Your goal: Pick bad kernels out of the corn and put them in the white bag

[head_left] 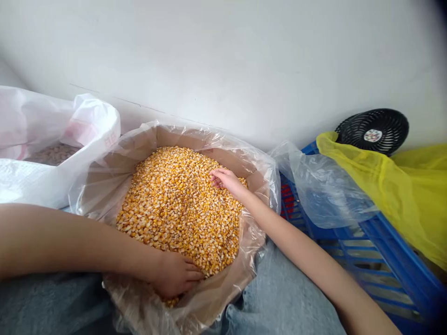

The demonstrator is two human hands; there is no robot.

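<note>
Yellow and white corn kernels [181,200] are heaped in a brown cardboard box [106,184] lined with clear plastic [240,284]. My left hand [178,274] rests at the near edge of the heap, back upward, its fingers stretched to the right on the kernels. What lies under its palm is hidden. At the right side of the heap is my right hand [225,180], fingers loosely bent and pointing left over the kernels. Nothing shows as held in it.
A white woven sack [38,184] with brownish contents stands left of the box. On the right is a blue plastic crate [394,251], with clear plastic and yellow mesh [415,186] draped over it. A black fan-like round grille [387,132] leans by the wall [223,60].
</note>
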